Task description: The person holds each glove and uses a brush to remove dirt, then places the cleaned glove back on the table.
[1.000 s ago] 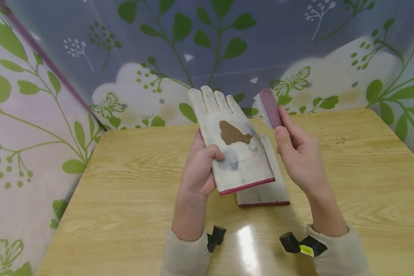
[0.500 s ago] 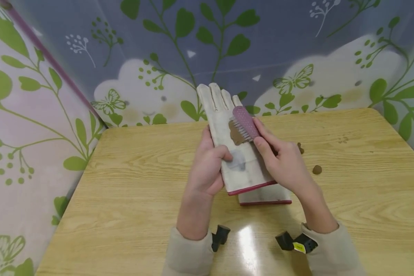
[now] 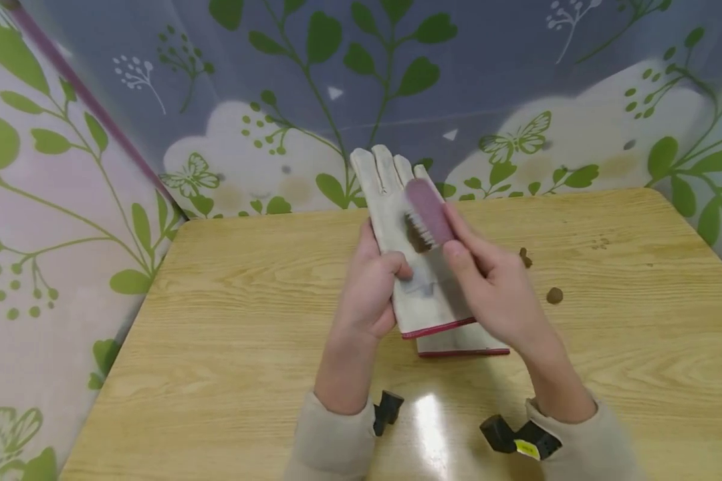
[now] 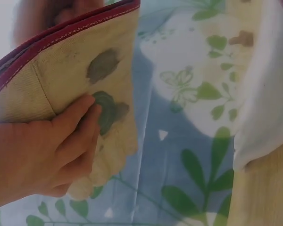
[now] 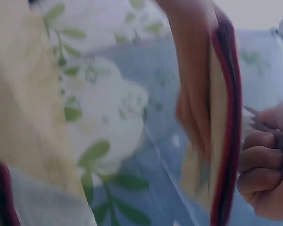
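A white work glove (image 3: 388,200) with a red-trimmed cuff is raised off the table in my left hand (image 3: 370,287). The thumb lies across its palm side near a grey-blue smudge; in the left wrist view the fingers (image 4: 75,141) spread along its back, beside dark stains. My right hand (image 3: 496,274) grips a pink scrub brush (image 3: 427,207), white bristles against the glove's palm. Brown muck (image 3: 420,240) shows at the bristles, partly covered by the brush. In the right wrist view the glove appears edge-on, its red cuff (image 5: 231,127) between the two hands.
A second white glove (image 3: 457,341) lies on the wooden table (image 3: 228,334) beneath the raised one. Two brown lumps sit to the right, one a small round clump (image 3: 554,295). Behind the table rises a leaf-printed wall covering (image 3: 313,133).
The brush has come down from beside the glove onto its palm. Brown lumps have appeared on the table at right, and the brown patch looks smaller. The glove has shifted slightly right.
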A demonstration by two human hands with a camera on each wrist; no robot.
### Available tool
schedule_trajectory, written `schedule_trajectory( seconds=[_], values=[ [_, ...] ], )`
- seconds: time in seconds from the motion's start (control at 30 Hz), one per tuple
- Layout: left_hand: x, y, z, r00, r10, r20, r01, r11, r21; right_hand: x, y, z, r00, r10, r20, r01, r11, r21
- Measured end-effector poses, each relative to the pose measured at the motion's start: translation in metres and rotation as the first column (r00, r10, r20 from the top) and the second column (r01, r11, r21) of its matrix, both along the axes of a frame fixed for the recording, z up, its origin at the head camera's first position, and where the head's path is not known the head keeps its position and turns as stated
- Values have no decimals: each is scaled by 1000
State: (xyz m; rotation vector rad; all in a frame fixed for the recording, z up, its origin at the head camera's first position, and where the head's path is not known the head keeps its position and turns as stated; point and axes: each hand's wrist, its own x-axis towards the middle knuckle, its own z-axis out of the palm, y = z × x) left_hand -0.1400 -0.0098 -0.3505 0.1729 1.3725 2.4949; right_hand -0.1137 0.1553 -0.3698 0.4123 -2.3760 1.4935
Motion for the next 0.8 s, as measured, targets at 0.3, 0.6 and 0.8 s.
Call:
schedule_trajectory(
  seconds=[0.3, 0.6, 0.8],
  values=[
    [-3, 0, -2, 998, -1, -61, 1, 1000, -4, -14, 4, -17, 999, 22, 42, -25, 996, 84],
    [1, -9, -1, 1000, 16, -24, -16, 1000, -1, -36, 25, -42, 990, -114, 79, 109, 992, 66],
    [3, -11, 2, 999, 19, -45, -19, 1000, -15, -25, 21, -24, 988, -115, 102, 125, 987, -97]
  ],
)
